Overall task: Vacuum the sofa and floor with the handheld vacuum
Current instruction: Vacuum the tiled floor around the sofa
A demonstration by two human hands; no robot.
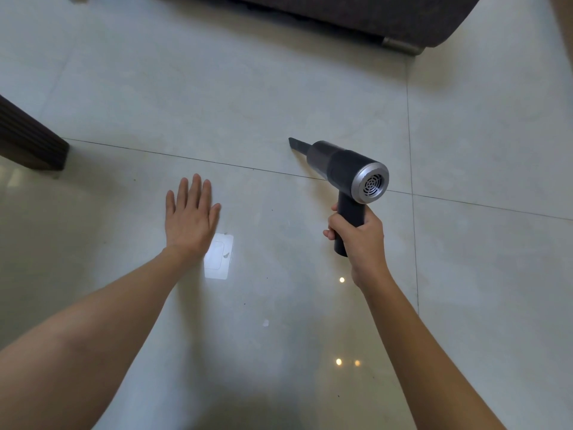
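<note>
My right hand (pixel 359 235) grips the dark handle of a handheld vacuum (pixel 344 167), a black body with a silver vented rear cap. Its narrow crevice nozzle (pixel 299 145) points up and left, low over the pale tiled floor (pixel 217 97). My left hand (pixel 190 217) is held out flat over the floor, fingers straight and together, holding nothing. The dark brown sofa (pixel 372 13) fills the top edge, its base and a metal foot (pixel 400 46) visible.
A dark wooden furniture corner (pixel 31 141) juts in at the left edge. Tile grout lines cross the floor, and small dark specks dot the glossy tile near the bright light reflection (pixel 218 259) in the middle.
</note>
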